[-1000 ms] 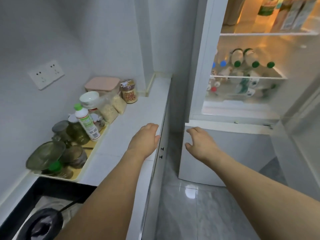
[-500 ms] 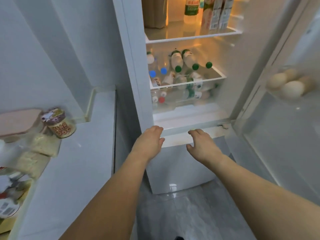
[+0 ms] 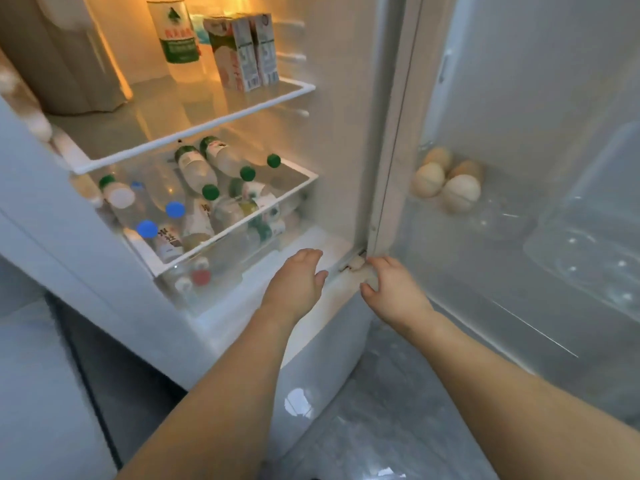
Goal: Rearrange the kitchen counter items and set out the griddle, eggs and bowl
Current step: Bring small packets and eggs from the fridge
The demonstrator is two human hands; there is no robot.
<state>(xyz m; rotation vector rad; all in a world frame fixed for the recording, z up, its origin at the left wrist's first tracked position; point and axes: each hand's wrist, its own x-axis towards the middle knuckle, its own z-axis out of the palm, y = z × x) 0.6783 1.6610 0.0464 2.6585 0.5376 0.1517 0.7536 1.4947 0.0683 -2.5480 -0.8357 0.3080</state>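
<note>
Both hands hold nothing: the left hand (image 3: 296, 285) and right hand (image 3: 394, 292) have loose fingers. Four eggs (image 3: 446, 181) look blurry behind the clear door shelf (image 3: 502, 216).

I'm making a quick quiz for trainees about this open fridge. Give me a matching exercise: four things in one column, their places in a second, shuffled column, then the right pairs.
Things:
1. eggs
2. cartons
3. bottles
4. left hand

Places:
A. lying in the clear drawer
B. in the door shelf
C. standing on the upper glass shelf
D. near the fridge's lower front edge, holding nothing

Pairs: 1-B, 2-C, 3-A, 4-D
</note>
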